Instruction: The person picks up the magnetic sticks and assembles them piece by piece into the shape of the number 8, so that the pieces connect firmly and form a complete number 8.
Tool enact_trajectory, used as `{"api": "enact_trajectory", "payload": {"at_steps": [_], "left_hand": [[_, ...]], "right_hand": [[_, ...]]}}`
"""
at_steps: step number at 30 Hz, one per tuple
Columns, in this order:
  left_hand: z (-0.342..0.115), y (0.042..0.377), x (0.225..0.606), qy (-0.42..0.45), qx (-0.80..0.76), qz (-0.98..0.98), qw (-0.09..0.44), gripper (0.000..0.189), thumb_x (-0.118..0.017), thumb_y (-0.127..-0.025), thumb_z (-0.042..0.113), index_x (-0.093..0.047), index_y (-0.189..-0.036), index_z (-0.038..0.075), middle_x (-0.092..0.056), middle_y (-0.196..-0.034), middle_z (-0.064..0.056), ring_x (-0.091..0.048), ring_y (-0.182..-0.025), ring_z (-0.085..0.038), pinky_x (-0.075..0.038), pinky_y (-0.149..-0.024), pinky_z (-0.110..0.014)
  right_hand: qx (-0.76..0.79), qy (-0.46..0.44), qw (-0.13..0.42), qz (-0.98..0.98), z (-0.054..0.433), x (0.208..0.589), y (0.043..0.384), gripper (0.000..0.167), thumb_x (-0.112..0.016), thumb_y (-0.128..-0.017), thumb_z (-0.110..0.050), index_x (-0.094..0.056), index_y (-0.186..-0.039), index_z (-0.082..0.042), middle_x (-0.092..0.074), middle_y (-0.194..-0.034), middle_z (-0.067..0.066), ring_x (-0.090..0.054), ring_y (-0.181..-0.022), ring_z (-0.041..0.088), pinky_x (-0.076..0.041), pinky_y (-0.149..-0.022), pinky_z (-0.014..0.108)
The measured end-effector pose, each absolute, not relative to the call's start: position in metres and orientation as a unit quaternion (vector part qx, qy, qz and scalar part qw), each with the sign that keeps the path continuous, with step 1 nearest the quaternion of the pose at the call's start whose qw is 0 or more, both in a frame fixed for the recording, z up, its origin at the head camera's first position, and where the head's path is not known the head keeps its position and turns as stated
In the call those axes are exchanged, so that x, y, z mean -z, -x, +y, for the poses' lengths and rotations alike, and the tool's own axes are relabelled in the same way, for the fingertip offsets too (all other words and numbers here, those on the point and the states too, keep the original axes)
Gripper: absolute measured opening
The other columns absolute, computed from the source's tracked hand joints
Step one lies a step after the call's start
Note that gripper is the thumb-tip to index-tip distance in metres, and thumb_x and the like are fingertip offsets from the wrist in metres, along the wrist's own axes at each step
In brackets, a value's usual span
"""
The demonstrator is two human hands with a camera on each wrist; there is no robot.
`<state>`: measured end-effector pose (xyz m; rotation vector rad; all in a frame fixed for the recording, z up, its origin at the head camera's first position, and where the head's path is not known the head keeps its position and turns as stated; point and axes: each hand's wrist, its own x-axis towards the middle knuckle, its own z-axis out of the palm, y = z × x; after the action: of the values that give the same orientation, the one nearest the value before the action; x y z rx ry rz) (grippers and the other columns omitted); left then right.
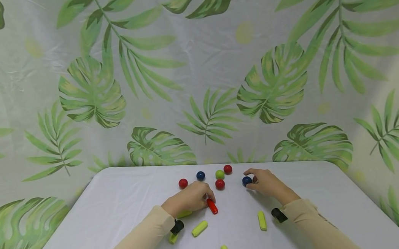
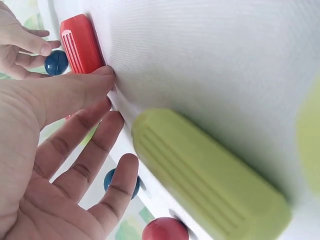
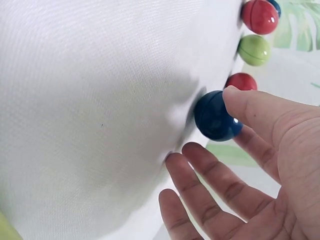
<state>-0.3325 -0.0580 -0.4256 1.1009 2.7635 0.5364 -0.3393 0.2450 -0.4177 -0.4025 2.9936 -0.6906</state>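
The person's left hand point(image 1: 193, 196) pinches a red block point(image 1: 213, 207) by its far end, mid-desk point(image 1: 240, 225); the right hand point(image 1: 266, 181) grasps a blue ball point(image 1: 246, 181), farther right. A yellow-green block point(image 1: 199, 229) lies nearer, left of the red one.

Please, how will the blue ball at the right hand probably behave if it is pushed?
The blue ball will likely roll, being round on a table that looks flat. Its glossy surface may be slippery. A line runs across it like a seam, so it could be hollow and light.
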Motion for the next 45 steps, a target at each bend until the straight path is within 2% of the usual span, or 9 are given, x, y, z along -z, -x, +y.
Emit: {"api": "enact_trajectory", "payload": {"at_steps": [5, 18, 33, 45], "left_hand": [[-0.056, 0.333, 0.423, -0.364, -0.173, 0.913, 0.063, 0.023, -0.081, -0.092, 0.001, -0.085, -0.106, 0.018, -0.072, -0.098, 0.007, -0.058, -0.088, -0.008, -0.053, -0.083, -0.02], [-0.054, 0.333, 0.421, -0.357, -0.178, 0.914, 0.074, 0.015, -0.087, -0.089, 0.006, -0.086, -0.103, 0.014, -0.074, -0.087, 0.007, -0.058, -0.076, -0.003, -0.052, -0.075, -0.015], [-0.048, 0.33, 0.417, -0.331, -0.174, 0.925, 0.068, 0.017, -0.088, -0.089, 0.012, -0.086, -0.106, 0.014, -0.074, -0.085, 0.007, -0.058, -0.075, -0.005, -0.052, -0.074, -0.017], [-0.034, 0.335, 0.416, -0.319, -0.158, 0.933, 0.052, 0.017, -0.088, -0.09, 0.013, -0.085, -0.106, 0.011, -0.075, -0.087, 0.005, -0.057, -0.078, -0.007, -0.051, -0.076, -0.019]], "right_hand": [[0.224, 0.124, 0.022, 0.966, 0.244, 0.419, 0.34, 0.047, -0.078, -0.098, -0.015, -0.064, -0.141, -0.002, -0.072, -0.099, 0.012, -0.062, -0.078, 0.018, -0.053, -0.07, 0.033], [0.228, 0.112, 0.018, 0.967, 0.242, 0.424, 0.341, 0.043, -0.079, -0.097, -0.013, -0.067, -0.137, -0.003, -0.07, -0.094, 0.009, -0.059, -0.077, 0.017, -0.052, -0.068, 0.032], [0.226, 0.127, 0.001, 0.966, 0.245, 0.426, 0.34, 0.035, -0.08, -0.096, -0.011, -0.07, -0.128, -0.001, -0.07, -0.09, 0.006, -0.059, -0.076, 0.015, -0.051, -0.068, 0.031], [0.212, 0.138, 0.009, 0.967, 0.243, 0.426, 0.336, 0.032, -0.084, -0.094, -0.014, -0.073, -0.122, -0.002, -0.073, -0.091, 0.006, -0.061, -0.079, 0.015, -0.055, -0.075, 0.034]]}}
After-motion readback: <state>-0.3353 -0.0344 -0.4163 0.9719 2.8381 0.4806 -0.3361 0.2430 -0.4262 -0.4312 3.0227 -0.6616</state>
